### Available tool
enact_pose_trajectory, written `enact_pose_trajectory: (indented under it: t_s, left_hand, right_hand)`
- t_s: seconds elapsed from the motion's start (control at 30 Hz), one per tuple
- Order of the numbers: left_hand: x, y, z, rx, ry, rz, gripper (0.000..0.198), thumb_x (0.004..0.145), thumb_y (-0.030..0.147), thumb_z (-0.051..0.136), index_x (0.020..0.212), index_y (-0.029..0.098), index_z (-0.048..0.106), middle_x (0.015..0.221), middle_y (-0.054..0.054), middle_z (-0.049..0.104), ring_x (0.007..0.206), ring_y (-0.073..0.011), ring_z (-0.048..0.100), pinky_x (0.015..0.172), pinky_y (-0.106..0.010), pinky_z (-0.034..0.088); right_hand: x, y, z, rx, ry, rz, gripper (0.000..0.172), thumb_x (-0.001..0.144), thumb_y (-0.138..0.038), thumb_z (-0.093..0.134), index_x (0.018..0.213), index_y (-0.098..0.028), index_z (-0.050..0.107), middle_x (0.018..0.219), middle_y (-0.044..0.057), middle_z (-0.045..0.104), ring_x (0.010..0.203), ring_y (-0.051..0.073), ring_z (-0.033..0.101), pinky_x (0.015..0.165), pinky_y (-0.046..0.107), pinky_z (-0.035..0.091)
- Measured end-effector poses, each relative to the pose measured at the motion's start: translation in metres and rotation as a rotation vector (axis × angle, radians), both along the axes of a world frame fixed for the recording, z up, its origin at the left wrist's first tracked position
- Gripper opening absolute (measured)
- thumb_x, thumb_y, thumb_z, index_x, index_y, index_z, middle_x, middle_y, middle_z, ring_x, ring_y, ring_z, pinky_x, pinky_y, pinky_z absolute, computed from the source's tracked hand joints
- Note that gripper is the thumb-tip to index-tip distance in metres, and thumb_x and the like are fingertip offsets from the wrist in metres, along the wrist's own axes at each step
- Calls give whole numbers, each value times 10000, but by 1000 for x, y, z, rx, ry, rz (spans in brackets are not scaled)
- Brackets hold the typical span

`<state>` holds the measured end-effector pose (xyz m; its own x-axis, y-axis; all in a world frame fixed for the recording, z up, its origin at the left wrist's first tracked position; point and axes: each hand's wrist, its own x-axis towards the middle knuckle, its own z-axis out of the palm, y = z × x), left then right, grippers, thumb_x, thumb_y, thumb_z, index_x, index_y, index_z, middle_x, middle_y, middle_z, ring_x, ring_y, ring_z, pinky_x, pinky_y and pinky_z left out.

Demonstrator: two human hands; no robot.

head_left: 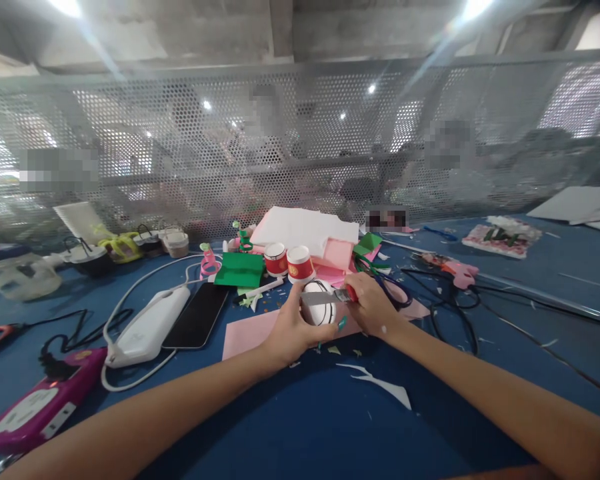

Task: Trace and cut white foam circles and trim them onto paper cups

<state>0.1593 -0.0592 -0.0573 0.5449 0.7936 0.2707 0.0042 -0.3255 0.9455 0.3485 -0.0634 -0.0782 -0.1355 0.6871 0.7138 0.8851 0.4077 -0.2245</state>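
My left hand (290, 330) is wrapped round a small white paper cup (325, 315) with black lines drawn on it, held above the blue table. My right hand (373, 303) grips red-handled scissors (351, 292), their silver blade lying across the top of the cup. Whether the blade cuts into it, I cannot tell. Just behind stand two red-and-white paper cups (300, 264) (275, 260). Beneath my hands lies a sheet of pink paper (250, 333). Curved white paper scraps (385, 387) rest in front.
Left are a black phone (200, 317), a white power bank (153, 327) with a cable and a purple power strip (45, 400). A green card (239, 269) and white sheets (305, 230) lie behind. On the right are dark-handled scissors (399, 292) and a pink glue gun (460, 272) with black cords.
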Motion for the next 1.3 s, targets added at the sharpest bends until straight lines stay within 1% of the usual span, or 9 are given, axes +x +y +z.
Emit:
enact_pose_trajectory:
  t_s: [0.17, 0.43, 0.57, 0.7, 0.8, 0.97, 1.07, 1.17, 1.3]
  left_hand:
    - [1, -1, 2, 39, -165, 2, 654, 638, 218, 750, 1192, 228, 403, 1003, -12, 603, 915, -152, 598, 839, -271, 489]
    - [0, -7, 8, 102, -14, 34, 617, 634, 288, 766, 1122, 221, 394, 955, -8, 616, 856, -161, 611, 754, -269, 503]
    - [-1, -7, 7, 110, 94, 67, 606, 607, 283, 771, 1084, 215, 404, 825, 27, 587, 720, -139, 579, 645, -249, 480]
    - [-2, -7, 7, 103, 126, 29, 597, 612, 275, 762, 1064, 227, 375, 765, 61, 529, 606, -95, 497, 547, -215, 416]
    - [0, -9, 7, 104, 128, 14, 572, 611, 273, 761, 1030, 229, 374, 759, 63, 529, 603, -94, 486, 557, -219, 412]
    - [2, -6, 3, 124, 122, 11, 551, 612, 301, 759, 1041, 224, 422, 791, 37, 566, 684, -133, 546, 645, -264, 451]
    - [2, -6, 2, 180, 229, 31, 572, 577, 302, 772, 1046, 215, 457, 832, 13, 581, 763, -178, 573, 695, -297, 459]
    - [3, -8, 6, 281, 368, 62, 677, 520, 270, 796, 1114, 222, 474, 894, -7, 592, 840, -221, 573, 735, -323, 453]
    - [2, -10, 8, 230, 435, 93, 746, 569, 333, 775, 1207, 216, 408, 824, 7, 560, 762, -207, 564, 654, -304, 431]
  right_hand:
    - [8, 3, -4, 23, -17, -52, 179, 781, -146, 395, 654, -245, 318, 649, 37, 501, 655, 199, 440, 619, 307, 337]
    - [5, -3, -1, 15, -12, -48, 182, 753, -126, 410, 661, -247, 309, 647, 32, 481, 655, 200, 438, 620, 303, 338]
    - [3, -6, 1, -5, -3, -32, 184, 676, -95, 415, 665, -247, 311, 647, 35, 482, 662, 205, 443, 617, 310, 344]
    - [1, -8, 2, 0, 4, -29, 178, 668, -96, 407, 662, -247, 313, 645, 38, 493, 670, 210, 441, 616, 319, 348]
    - [0, -9, 2, 0, 12, -28, 169, 670, -100, 413, 663, -245, 327, 641, 34, 485, 676, 210, 444, 617, 318, 349]
    - [-3, -10, 2, -22, 48, -29, 157, 669, -103, 423, 660, -241, 347, 643, 40, 496, 676, 210, 452, 622, 322, 359]
    - [-7, -11, 4, -13, 72, -11, 142, 698, -118, 418, 661, -239, 352, 648, 38, 508, 668, 203, 458, 620, 321, 362]
    - [-12, -9, 6, -18, 126, -12, 143, 766, -176, 407, 667, -243, 328, 665, 31, 514, 659, 194, 466, 602, 312, 360]
    - [-7, 0, 5, -17, 148, -111, 157, 731, -237, 451, 656, -250, 314, 633, 21, 496, 619, 191, 449, 583, 313, 337]
